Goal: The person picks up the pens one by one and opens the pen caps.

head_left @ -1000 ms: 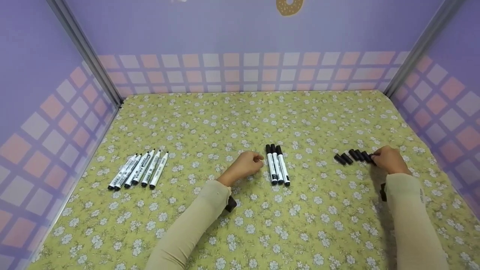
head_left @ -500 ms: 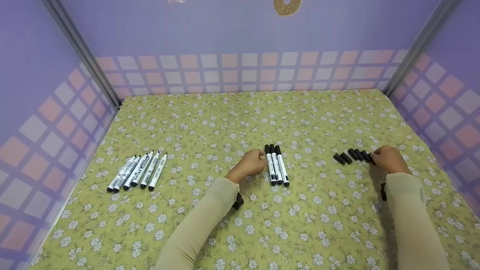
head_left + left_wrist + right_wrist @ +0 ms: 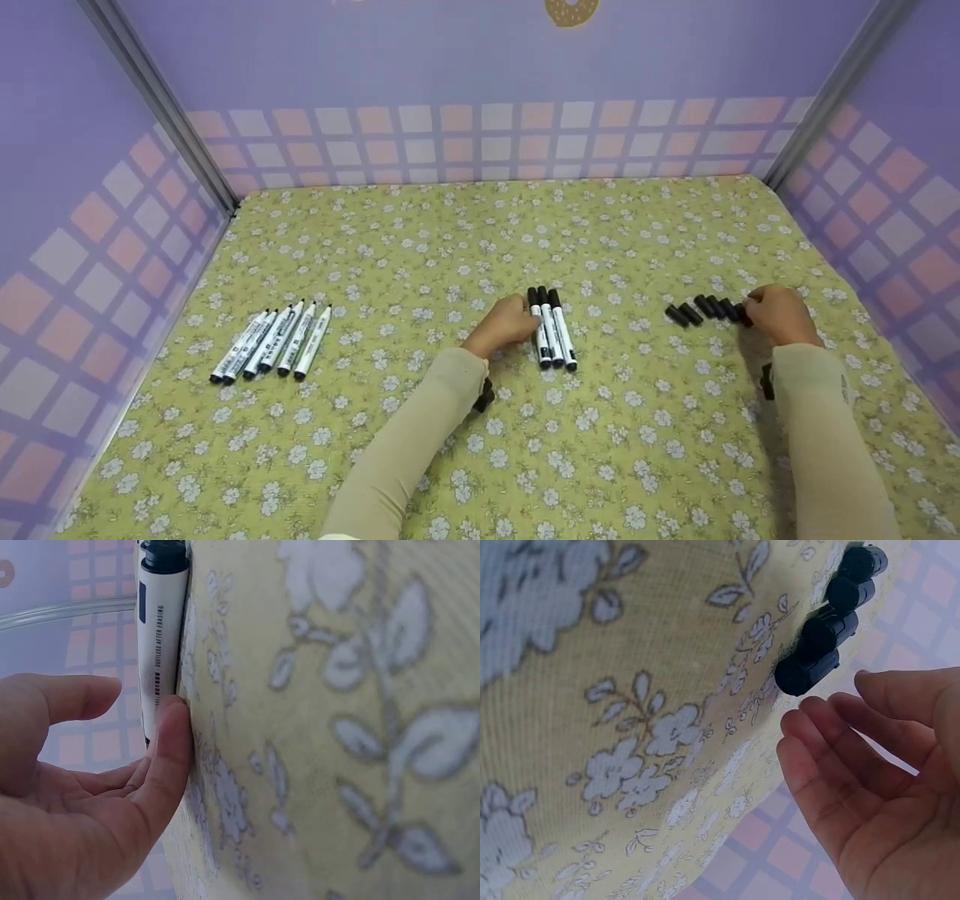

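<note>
Three whiteboard markers with black caps [image 3: 550, 330] lie side by side in mid-table. At their left is my left hand [image 3: 506, 322], its fingertips right at the nearest marker. In the left wrist view that marker [image 3: 161, 630] has the fingers [image 3: 171, 739] against its side, while the thumb stands apart from it. On the right, several loose black marker caps [image 3: 729, 309] lie in an uneven row. My right hand [image 3: 781, 311] is at the row's right end. From the right wrist view, its loosely bent fingers lie close to the nearest cap [image 3: 807, 673], with nothing held between thumb and fingers.
Several uncapped white markers [image 3: 274, 337] lie on the left, tips pointing away from me. A yellow floral cloth [image 3: 600, 465] covers the table. Purple checked panels [image 3: 450, 139] enclose the back and both sides.
My left hand has moved right, from a gap beside the three capped markers up to the leftmost one. The right hand has stayed by the caps, shifting only slightly.
</note>
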`<act>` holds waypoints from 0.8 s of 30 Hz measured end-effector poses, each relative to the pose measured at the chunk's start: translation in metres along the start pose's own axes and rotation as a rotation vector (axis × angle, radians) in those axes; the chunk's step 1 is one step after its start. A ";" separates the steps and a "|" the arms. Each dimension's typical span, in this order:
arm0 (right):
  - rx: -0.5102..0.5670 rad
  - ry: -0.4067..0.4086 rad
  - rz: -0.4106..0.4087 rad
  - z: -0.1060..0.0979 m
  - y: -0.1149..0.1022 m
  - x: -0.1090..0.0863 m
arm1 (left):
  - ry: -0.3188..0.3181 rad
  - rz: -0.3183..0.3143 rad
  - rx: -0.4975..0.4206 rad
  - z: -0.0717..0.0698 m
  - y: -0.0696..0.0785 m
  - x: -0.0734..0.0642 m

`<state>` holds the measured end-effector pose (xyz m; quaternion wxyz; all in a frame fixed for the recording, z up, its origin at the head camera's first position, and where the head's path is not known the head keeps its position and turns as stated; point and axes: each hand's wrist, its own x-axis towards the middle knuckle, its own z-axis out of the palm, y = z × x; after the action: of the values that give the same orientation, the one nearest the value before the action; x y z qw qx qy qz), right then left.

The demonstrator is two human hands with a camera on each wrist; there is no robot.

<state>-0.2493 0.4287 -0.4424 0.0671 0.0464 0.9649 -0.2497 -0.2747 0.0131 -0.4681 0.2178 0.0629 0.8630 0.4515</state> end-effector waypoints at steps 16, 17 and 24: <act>0.004 0.056 -0.030 0.006 -0.009 0.001 | 0.059 -0.022 0.083 0.008 0.007 0.005; 0.002 0.059 -0.030 0.006 -0.009 0.001 | 0.059 -0.028 0.081 0.008 0.007 0.005; -0.007 0.073 -0.047 0.006 -0.013 0.002 | 0.059 -0.039 0.081 0.007 0.008 0.008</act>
<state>-0.2524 0.4141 -0.4418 0.0263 0.0327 0.9683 -0.2461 -0.2797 0.0252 -0.4674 0.1983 0.0416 0.8876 0.4136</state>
